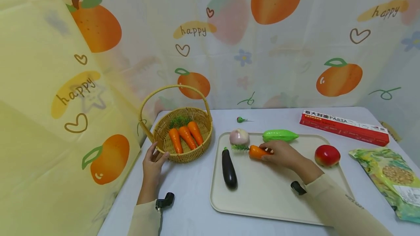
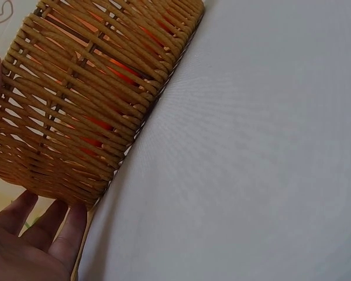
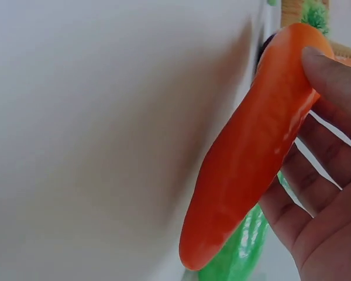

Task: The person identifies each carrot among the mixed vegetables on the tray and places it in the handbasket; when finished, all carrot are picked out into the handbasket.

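My right hand pinches an orange carrot between thumb and fingers over the beige tray. In the right wrist view the carrot slants, its tapered end low, with the thumb near its thick end. On the left, my left hand holds the near left side of a wicker basket. The left wrist view shows its fingers against the basket's woven wall. Inside the basket lie several carrots with green tops. A dark eggplant and a purple-white bulb lie near the held carrot.
A green vegetable and a red round fruit also lie on the tray. Beyond it is a small lollipop-like thing. To the right are a red pasta box and a green-yellow bag. Printed curtains border the table.
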Demonstrator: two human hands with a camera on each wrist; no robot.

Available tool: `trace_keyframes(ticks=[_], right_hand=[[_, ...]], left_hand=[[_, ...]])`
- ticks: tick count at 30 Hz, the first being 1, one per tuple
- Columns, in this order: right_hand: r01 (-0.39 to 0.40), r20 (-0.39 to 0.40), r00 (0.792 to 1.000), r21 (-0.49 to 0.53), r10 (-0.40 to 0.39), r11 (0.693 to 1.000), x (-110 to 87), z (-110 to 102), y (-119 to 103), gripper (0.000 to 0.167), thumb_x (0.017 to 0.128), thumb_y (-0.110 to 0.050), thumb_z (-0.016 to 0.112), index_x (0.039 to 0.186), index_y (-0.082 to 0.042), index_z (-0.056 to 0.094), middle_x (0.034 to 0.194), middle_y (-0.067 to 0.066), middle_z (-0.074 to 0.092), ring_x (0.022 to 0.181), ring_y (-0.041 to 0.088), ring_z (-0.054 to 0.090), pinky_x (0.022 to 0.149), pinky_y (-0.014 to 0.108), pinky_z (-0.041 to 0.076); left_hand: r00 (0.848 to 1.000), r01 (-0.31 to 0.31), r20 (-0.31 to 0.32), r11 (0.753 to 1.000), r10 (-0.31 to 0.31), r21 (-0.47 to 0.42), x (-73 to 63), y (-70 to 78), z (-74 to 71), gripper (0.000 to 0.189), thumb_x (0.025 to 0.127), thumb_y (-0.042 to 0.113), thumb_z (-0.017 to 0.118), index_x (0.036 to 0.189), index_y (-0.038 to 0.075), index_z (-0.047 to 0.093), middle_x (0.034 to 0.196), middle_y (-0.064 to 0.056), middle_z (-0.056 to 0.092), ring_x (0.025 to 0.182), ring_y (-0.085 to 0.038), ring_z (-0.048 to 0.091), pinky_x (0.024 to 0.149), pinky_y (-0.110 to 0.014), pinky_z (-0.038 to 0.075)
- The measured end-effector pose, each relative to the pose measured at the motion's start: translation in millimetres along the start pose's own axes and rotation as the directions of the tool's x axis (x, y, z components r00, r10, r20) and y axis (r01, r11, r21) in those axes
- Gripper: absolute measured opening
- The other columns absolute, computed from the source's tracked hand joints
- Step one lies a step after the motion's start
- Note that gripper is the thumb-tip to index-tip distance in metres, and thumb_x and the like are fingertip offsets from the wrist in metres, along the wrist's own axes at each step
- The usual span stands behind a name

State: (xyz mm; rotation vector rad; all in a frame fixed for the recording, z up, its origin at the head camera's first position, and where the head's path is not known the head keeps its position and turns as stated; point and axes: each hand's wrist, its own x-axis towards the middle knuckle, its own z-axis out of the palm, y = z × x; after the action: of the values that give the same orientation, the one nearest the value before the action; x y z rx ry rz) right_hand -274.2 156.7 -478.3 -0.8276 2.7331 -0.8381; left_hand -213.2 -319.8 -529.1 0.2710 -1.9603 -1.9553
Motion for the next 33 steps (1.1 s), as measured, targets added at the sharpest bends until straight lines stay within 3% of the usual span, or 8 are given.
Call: trace_keyframes(ticks=[6,18,33], right_hand=[[0.06,-0.027,0.998,0.05,-0.059,0.997,0.0,2.5,-7.9,0.029,0.088,-0.014,0.074,0.116,-0.007,0.069,0.101,-0.003,0.065,0.091,0.019,0.061,0.083,0.04,0.052],[0.082,-0.108,0.992,0.153,-0.066,0.985,23.2,14.2,-36.4,0.038,0.089,-0.024,0.073,0.124,-0.01,0.066,0.107,-0.001,0.067,0.094,0.019,0.062,0.08,0.037,0.051],[0.051,-0.122,0.992,0.296,-0.015,0.954,52.0,27.6,-63.2,0.039,0.091,-0.027,0.071,0.126,-0.011,0.065,0.115,0.002,0.065,0.096,0.018,0.063,0.085,0.036,0.053]], left_hand=[[1.0,-0.031,-0.002,0.999,0.031,-0.019,-0.6,-0.5,1.1,0.071,0.084,0.007,0.076,0.146,0.008,0.042,0.146,-0.02,0.04,0.129,-0.041,0.044,0.082,-0.015,0.049],[1.0,-0.018,0.009,1.0,0.018,-0.004,1.2,-1.0,-0.5,0.074,0.084,0.014,0.078,0.148,0.01,0.04,0.152,-0.01,0.035,0.131,-0.034,0.043,0.084,-0.014,0.048],[1.0,-0.024,0.003,1.0,0.024,0.0,0.5,-0.3,-0.2,0.072,0.084,0.014,0.078,0.147,0.011,0.042,0.149,-0.014,0.038,0.13,-0.037,0.044,0.083,-0.014,0.048]])
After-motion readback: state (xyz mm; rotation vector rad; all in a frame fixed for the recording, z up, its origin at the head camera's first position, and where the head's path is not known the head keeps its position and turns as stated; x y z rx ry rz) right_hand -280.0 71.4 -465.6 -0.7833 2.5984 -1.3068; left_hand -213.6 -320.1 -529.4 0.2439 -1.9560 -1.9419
